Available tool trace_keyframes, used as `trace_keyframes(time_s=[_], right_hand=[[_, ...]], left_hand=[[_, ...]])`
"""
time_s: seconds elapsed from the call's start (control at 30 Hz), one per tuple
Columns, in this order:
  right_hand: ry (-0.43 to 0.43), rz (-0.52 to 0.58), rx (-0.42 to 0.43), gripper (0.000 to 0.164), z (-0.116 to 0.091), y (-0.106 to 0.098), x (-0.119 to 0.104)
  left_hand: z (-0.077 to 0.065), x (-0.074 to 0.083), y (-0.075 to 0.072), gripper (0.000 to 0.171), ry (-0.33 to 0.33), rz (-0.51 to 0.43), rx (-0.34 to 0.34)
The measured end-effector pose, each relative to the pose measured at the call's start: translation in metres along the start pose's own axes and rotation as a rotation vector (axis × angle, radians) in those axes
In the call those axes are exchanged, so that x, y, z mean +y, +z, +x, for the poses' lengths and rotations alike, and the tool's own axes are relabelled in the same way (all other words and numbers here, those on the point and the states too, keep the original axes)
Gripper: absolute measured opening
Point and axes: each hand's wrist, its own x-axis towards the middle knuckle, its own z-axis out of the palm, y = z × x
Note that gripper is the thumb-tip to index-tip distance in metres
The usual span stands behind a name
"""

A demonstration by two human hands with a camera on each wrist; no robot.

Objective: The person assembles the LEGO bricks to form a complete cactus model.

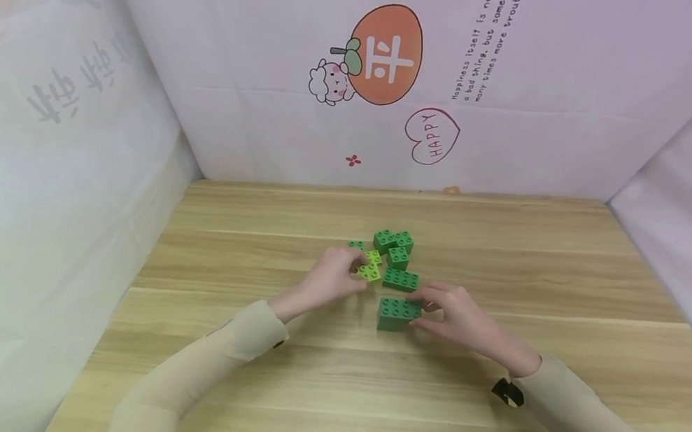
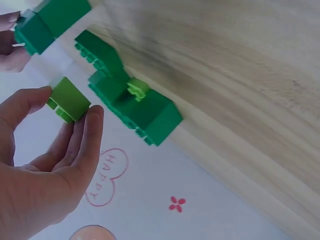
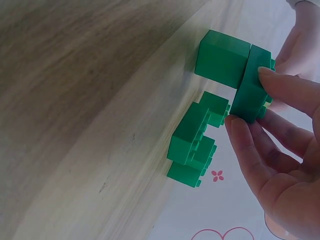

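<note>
A white printed cloth [image 1: 274, 132] stands beyond both hands, and a wood-grain tabletop [image 1: 341, 413] spreads beneath them. The right hand [image 1: 454, 311] grips the upper brick of a green two-brick stack [image 1: 393, 314], thumb on one side and fingers on the other. The left hand [image 1: 330, 276] pinches a lime brick [image 2: 70, 99] between thumb and fingertips. Ahead of the right hand's stack lies a long green brick [image 1: 400, 279]; smaller green bricks [image 1: 397, 258] cluster farther from both hands. Near them, just beyond the left fingertips, sits a second lime brick [image 2: 138, 89].
</note>
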Motion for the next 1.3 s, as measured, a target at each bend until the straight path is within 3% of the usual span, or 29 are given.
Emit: trace_keyframes(time_s=[0.2, 0.43, 0.8, 1.3], right_hand=[[-0.006, -0.001, 0.003, 0.032, 0.0, 0.0, 0.0], [-0.024, -0.009, 0.016, 0.033, 0.001, 0.0, 0.001], [-0.047, -0.015, 0.015, 0.034, 0.001, 0.0, 0.001], [-0.04, -0.018, 0.024, 0.035, 0.001, 0.001, 0.002]], left_hand=[[-0.008, 0.008, -0.004, 0.033, 0.082, 0.031, -0.057], [-0.017, 0.021, -0.008, 0.033, 0.145, -0.024, -0.129], [-0.021, 0.029, -0.004, 0.028, 0.231, -0.003, -0.12], [-0.022, 0.03, 0.003, 0.029, 0.259, 0.089, -0.116]])
